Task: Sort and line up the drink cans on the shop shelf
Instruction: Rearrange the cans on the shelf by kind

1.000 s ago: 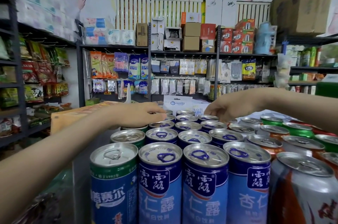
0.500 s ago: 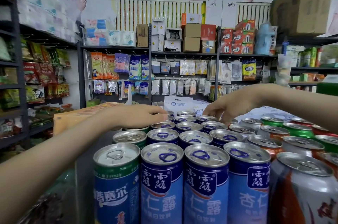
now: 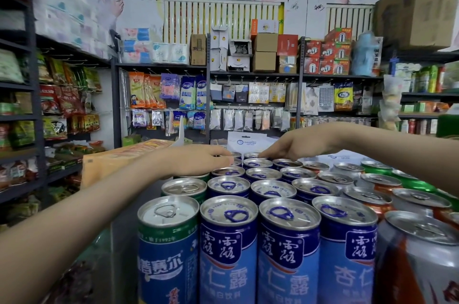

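Right hand (image 3: 301,143) reached further left | both grips unclear | blue cans (image 3: 288,254) read 杏仁露

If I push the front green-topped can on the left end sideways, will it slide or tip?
The green-topped can is tall and narrow, so a high push would probably tip it. Nothing stands to its left, so it might fall off that open side. Its unopened tab suggests it is full and fairly heavy.
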Demonstrator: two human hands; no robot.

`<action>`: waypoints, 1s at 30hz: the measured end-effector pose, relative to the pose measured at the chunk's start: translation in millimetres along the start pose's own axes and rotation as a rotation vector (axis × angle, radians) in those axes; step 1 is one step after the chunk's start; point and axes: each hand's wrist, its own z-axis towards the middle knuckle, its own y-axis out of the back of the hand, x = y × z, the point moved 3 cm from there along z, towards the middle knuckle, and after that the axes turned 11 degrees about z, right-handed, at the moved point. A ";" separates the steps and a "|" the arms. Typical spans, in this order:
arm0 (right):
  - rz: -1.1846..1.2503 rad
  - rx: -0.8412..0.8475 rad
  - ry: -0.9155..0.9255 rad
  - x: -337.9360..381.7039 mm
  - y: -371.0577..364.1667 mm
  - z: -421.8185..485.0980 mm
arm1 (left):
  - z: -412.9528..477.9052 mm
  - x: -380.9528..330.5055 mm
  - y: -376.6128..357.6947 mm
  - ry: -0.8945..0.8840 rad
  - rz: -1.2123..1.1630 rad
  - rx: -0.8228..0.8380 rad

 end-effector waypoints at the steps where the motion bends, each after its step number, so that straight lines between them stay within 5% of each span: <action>1: 0.000 -0.003 0.005 0.9 -0.9 1.8 | 0.0 -0.1 -0.1 0.003 -0.001 0.002; 10: -0.056 -0.013 -0.045 9.7 -4.6 -1.7 | -3.1 -1.2 0.2 0.000 -0.011 -0.005; 23: -0.125 -0.255 0.021 23.1 -7.0 -93.8 | -27.3 -15.4 22.5 -0.019 -0.023 -0.150; 30: -0.260 -0.365 0.004 10.6 -27.7 -159.6 | -76.3 -80.6 42.6 -0.228 0.073 -0.195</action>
